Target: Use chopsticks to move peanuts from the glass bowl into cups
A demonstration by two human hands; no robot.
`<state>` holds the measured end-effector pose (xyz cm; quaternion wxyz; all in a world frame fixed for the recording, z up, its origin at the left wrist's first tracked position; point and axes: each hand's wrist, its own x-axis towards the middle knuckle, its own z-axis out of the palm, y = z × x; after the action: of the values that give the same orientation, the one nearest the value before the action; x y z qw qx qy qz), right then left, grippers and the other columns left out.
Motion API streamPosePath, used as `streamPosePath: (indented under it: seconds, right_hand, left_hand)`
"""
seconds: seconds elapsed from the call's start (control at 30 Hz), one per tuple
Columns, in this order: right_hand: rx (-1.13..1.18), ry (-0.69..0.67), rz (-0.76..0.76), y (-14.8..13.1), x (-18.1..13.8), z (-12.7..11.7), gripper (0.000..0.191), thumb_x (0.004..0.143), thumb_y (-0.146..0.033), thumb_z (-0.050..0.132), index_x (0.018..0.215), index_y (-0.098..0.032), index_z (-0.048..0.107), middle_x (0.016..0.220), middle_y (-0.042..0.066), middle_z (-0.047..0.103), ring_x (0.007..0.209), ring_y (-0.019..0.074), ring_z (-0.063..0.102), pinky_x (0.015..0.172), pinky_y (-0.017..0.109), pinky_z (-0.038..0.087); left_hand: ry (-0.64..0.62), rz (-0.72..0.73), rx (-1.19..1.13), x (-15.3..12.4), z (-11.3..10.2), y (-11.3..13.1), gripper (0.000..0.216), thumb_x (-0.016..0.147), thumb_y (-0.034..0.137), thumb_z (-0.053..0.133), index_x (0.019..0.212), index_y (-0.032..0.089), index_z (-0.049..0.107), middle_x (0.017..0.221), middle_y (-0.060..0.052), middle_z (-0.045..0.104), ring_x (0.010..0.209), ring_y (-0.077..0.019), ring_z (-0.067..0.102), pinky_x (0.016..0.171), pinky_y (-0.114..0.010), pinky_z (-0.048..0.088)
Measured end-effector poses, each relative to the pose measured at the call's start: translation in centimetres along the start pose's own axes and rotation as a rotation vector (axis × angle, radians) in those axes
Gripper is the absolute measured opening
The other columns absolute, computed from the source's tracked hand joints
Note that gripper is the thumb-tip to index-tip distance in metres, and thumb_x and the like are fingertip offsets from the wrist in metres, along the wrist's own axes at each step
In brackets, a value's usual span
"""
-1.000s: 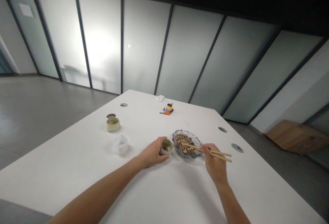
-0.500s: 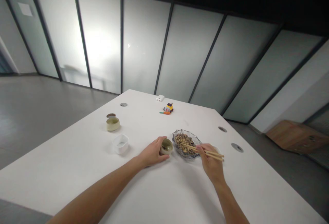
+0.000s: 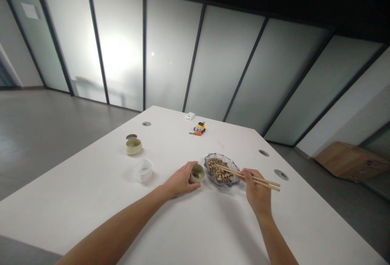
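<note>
My left hand [image 3: 182, 180] is closed round the side of a small olive-grey cup [image 3: 198, 173], which stands on the white table with a few dark bits inside. Just to its right sits a clear glass bowl [image 3: 237, 180] with a scalloped rim, holding a heap of mixed seeds and nuts [image 3: 219, 171]. My right hand [image 3: 257, 188] grips a pair of wooden chopsticks [image 3: 248, 176] from the bowl's right side. Their tips are over the heap; whether they pinch a piece is too small to tell.
On the left stand a white square dish [image 3: 143, 171] and an olive-green bowl [image 3: 134, 147], with a round dark-rimmed disc [image 3: 131, 137] behind it. Farther back lie a toy carrot [image 3: 196, 134], a yellow toy car [image 3: 200, 127] and a white case [image 3: 189, 116]. Grey cable grommets [image 3: 280, 174] dot the table.
My right hand has shifted to the right with the chopsticks, and their tips have moved slightly right and up over the heap. My left hand and the cup have stayed still.
</note>
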<state>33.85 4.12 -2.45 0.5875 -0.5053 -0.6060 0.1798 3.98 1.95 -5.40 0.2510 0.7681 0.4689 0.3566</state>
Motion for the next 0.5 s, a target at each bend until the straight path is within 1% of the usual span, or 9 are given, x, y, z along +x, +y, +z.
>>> streamPosePath:
  seconds: [0.07,0.13,0.27,0.33,0.4,0.5]
  right_hand:
    - [0.141,0.016,0.120,0.03,0.04,0.14,0.052,0.085,-0.072,0.071,0.086,-0.020,0.073,0.085,0.007,0.075,0.079,0.0259,0.074,0.079,0.044,0.062]
    - [0.275,0.055,0.182,-0.07,0.09,0.30,0.050,0.082,-0.069,0.076,0.082,-0.019,0.072,0.082,0.005,0.073,0.077,0.0236,0.074,0.080,0.044,0.065]
    - [0.489,0.143,0.201,-0.33,0.30,0.49,0.045,0.079,-0.061,0.083,0.073,-0.018,0.069,0.076,0.001,0.068,0.076,0.0186,0.071,0.080,0.042,0.068]
    - [0.559,0.156,0.212,-0.43,0.39,0.52,0.045,0.077,-0.059,0.086,0.072,-0.019,0.068,0.075,-0.001,0.066,0.076,0.0172,0.070,0.078,0.042,0.069]
    - [0.608,0.137,0.233,-0.57,0.36,0.64,0.045,0.074,-0.058,0.089,0.071,-0.019,0.068,0.075,-0.001,0.066,0.075,0.0167,0.070,0.076,0.041,0.069]
    - [0.627,0.017,0.263,-0.93,0.04,1.03,0.043,0.073,-0.059,0.089,0.073,-0.020,0.070,0.077,0.000,0.069,0.076,0.0187,0.072,0.072,0.039,0.069]
  left_hand:
    - [-0.001,0.000,0.000,-0.03,0.00,-0.08,0.080,0.081,0.030,0.080,0.151,0.023,0.043,0.150,-0.014,0.056,0.134,-0.0329,0.058,0.118,-0.048,0.045]
    - [-0.001,-0.002,-0.002,-0.06,-0.01,-0.11,0.079,0.081,0.030,0.080,0.151,0.022,0.043,0.150,-0.015,0.056,0.134,-0.0332,0.059,0.118,-0.048,0.045]
    - [0.000,-0.003,-0.003,-0.06,-0.07,-0.03,0.079,0.081,0.030,0.080,0.151,0.023,0.044,0.149,-0.015,0.057,0.134,-0.0339,0.059,0.118,-0.048,0.045]
    - [-0.003,-0.004,0.000,-0.04,-0.10,0.05,0.079,0.081,0.030,0.080,0.151,0.023,0.044,0.149,-0.015,0.057,0.134,-0.0338,0.058,0.118,-0.048,0.045]
    - [-0.008,-0.007,0.001,-0.03,-0.14,0.13,0.079,0.081,0.030,0.080,0.151,0.023,0.043,0.149,-0.015,0.056,0.134,-0.0337,0.058,0.118,-0.048,0.044]
    - [-0.017,-0.009,0.001,-0.04,-0.18,0.21,0.080,0.081,0.030,0.080,0.151,0.022,0.042,0.150,-0.016,0.056,0.135,-0.0337,0.057,0.119,-0.048,0.044]
